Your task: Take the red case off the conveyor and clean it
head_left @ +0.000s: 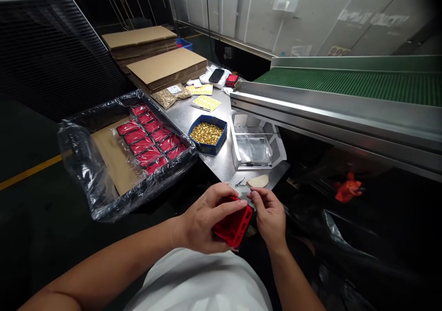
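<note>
Clamping the red case (pixel 234 225) in my left hand (pixel 202 221) over my lap, I'm pinching my right hand's (pixel 269 214) fingertips (pixel 253 192) at its top edge, near the table (pixel 221 161) and the blue tray (pixel 207 135) of gold parts.

The left hand (pixel 202 221) covers most of the red case (pixel 235 225); only its lower right corner and one edge show. The right hand (pixel 267 214) pinches its fingertips together by the case's top edge, and whatever sits between them is too small to tell. Both forearms are cut off by the bottom edge. Plastic film (pixel 83 163) veils the box (pixel 113 159) and blurs the red pieces (pixel 148 136) inside. The gold bits in the blue tray (pixel 207 136) are too small to make out singly. The stickers (pixel 206 102) bear unreadable print. The belt (pixel 362 85) runs out at the right edge.
</note>
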A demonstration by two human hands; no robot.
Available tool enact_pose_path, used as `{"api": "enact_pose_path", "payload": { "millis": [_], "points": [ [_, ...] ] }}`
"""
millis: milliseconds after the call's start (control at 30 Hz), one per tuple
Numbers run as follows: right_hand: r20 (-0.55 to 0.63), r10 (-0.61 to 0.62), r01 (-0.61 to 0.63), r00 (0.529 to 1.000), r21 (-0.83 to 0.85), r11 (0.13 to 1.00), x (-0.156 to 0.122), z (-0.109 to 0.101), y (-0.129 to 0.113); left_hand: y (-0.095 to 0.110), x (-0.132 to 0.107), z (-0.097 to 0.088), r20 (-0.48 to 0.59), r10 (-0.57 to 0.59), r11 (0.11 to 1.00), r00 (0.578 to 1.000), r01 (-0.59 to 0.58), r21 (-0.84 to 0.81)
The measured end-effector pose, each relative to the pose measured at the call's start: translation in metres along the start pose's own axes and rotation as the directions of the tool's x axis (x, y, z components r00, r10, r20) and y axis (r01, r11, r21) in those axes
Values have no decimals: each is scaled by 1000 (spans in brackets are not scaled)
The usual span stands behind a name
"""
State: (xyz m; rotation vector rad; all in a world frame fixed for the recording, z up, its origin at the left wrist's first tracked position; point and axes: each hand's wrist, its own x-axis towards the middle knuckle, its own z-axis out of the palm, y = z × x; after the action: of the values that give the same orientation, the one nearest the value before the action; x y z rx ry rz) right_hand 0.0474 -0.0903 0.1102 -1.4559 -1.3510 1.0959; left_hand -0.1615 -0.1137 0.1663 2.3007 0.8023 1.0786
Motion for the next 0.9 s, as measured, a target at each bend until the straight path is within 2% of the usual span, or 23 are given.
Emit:
{"api": "enact_pose_path", "payload": {
  "millis": [100, 167, 233, 300, 400, 467, 600, 667, 700, 767, 800, 833, 900],
  "points": [
    [68, -117, 133, 991, -318, 939, 17, 9, 27, 2, 1, 1, -12, -131, 975, 991, 127, -180],
    [110, -162, 194, 981, -432, 881, 30, 14, 43, 4, 1, 1, -12, -278, 898, 961, 255, -359],
    [134, -193, 235, 972, -486, 842, 41, 19, 53, 5, 1, 0, 3, -384, 802, 923, 335, -495],
    [171, -230, 286, 958, -554, 781, 49, 22, 57, 5, 0, -2, 13, -430, 733, 903, 357, -579],
    [259, -293, 388, 921, -694, 607, 59, 24, 57, 4, -3, -4, 33, -480, 639, 877, 375, -672],
    [310, -326, 442, 893, -736, 512, 64, 25, 54, 4, -6, -5, 87, -515, 512, 853, 387, -767],
    [228, -378, 417, 897, -718, 557, 65, 34, 49, 6, -12, -4, 224, -547, 174, 806, 372, -912],
    [198, -367, 390, 909, -719, 575, 63, 41, 48, 6, -13, -3, 250, -559, 85, 791, 354, -931],
    [201, -357, 384, 912, -722, 576, 61, 44, 47, 5, -14, -3, 252, -564, 67, 786, 347, -935],
    [184, -338, 362, 923, -713, 600, 58, 49, 45, 4, -14, -5, 240, -567, 94, 788, 352, -931],
    [158, -332, 343, 930, -694, 633, 57, 50, 42, 3, -14, -7, 222, -559, 162, 799, 367, -916],
    [133, -322, 327, 937, -654, 682, 56, 49, 39, 2, -13, -10, 186, -541, 277, 820, 382, -881],
    [110, -278, 296, 954, -483, 824, 52, 46, 30, 2, -10, -16, 91, -470, 585, 878, 387, -713]
  ]
}}
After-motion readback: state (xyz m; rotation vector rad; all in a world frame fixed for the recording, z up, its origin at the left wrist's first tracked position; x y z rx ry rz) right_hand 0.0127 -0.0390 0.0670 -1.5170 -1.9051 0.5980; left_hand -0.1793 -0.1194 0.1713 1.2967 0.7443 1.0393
